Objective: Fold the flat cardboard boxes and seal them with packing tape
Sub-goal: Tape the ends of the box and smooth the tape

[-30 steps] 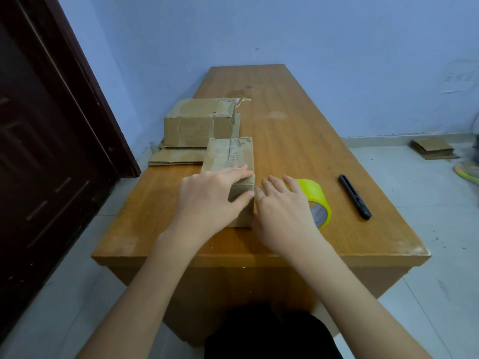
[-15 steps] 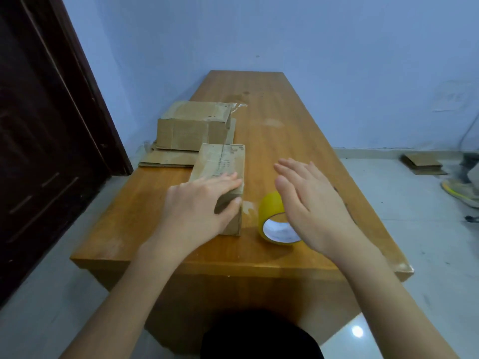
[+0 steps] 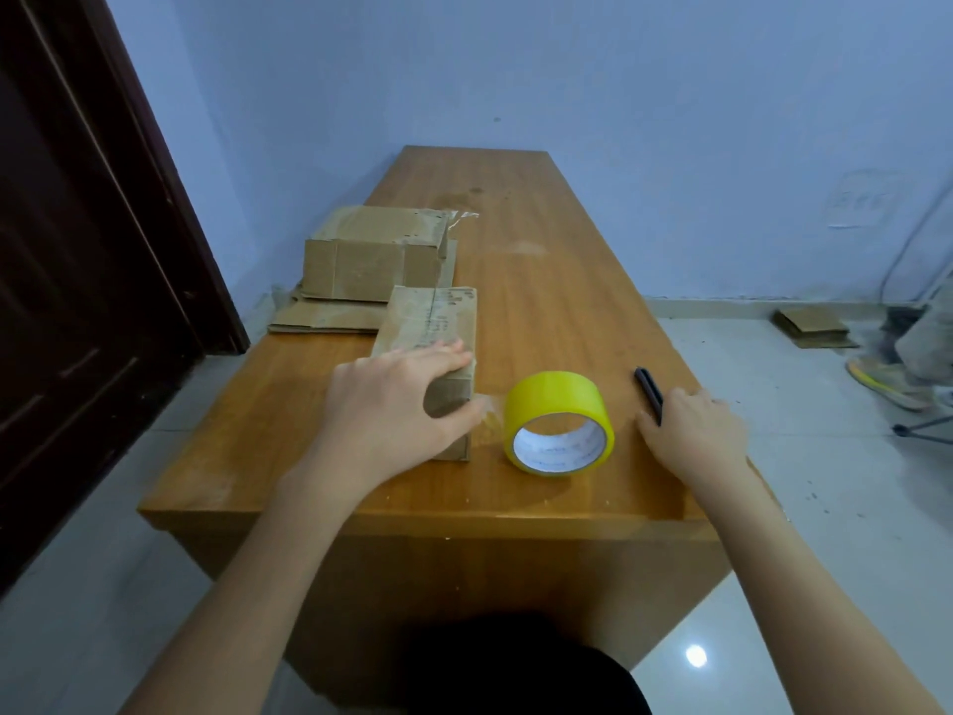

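Note:
A small folded cardboard box (image 3: 430, 322) lies lengthwise on the wooden table (image 3: 541, 281). My left hand (image 3: 397, 399) grips its near end, fingers over the top and thumb against the right side. A yellow roll of packing tape (image 3: 559, 423) stands on edge just right of the box, with a clear strip (image 3: 490, 410) running from it toward the box's near corner. My right hand (image 3: 693, 430) is at the table's right edge, thumb and fingers closed around the near end of a black cutter (image 3: 648, 389).
A second folded box (image 3: 374, 255) sits on flat cardboard sheets (image 3: 325, 317) at the table's left side, behind the first. A dark door (image 3: 77, 250) stands to the left. More cardboard (image 3: 812, 327) and a person's shoe (image 3: 887, 379) are on the floor at right.
My right hand left the tape roll and moved right onto the black cutter. The roll now stands free beside the box. My left hand stayed on the box.

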